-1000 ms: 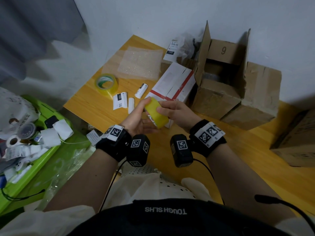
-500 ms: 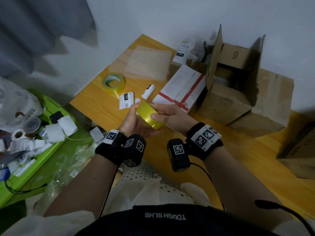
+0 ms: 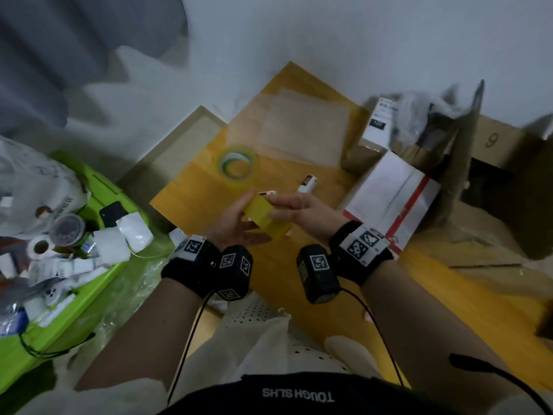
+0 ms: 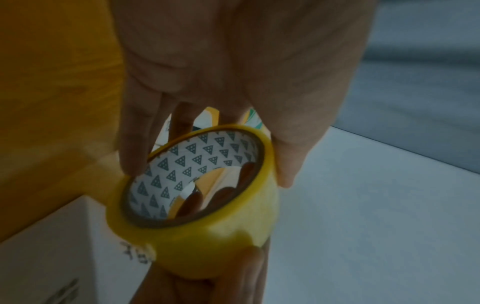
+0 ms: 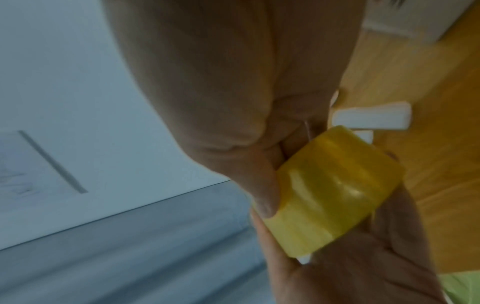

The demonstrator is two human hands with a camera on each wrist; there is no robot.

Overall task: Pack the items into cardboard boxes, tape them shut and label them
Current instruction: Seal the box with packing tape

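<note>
A yellow tape roll (image 3: 264, 217) is held above the wooden table (image 3: 197, 190), between both hands. My left hand (image 3: 239, 224) grips it from the left, fingers on one side and thumb on the other (image 4: 202, 174). My right hand (image 3: 288, 205) pinches it from the right (image 5: 275, 185). The wrist views show the roll (image 4: 213, 246) (image 5: 335, 189) with a white triangle-printed core. An open cardboard box (image 3: 490, 142) marked 9 stands at the back right. A white box with a red stripe (image 3: 389, 196) lies just right of the hands.
A second, clear tape roll (image 3: 238, 161) and a bubble-wrap sheet (image 3: 302, 133) lie on the far table. Small white labelled items (image 3: 308, 184) sit beyond the hands. A green bin (image 3: 98, 283) full of paper rolls and bags stands at the left.
Both hands have kept hold of the yellow roll and turned it a little between them. The head view has swung, so the boxes now sit further right.
</note>
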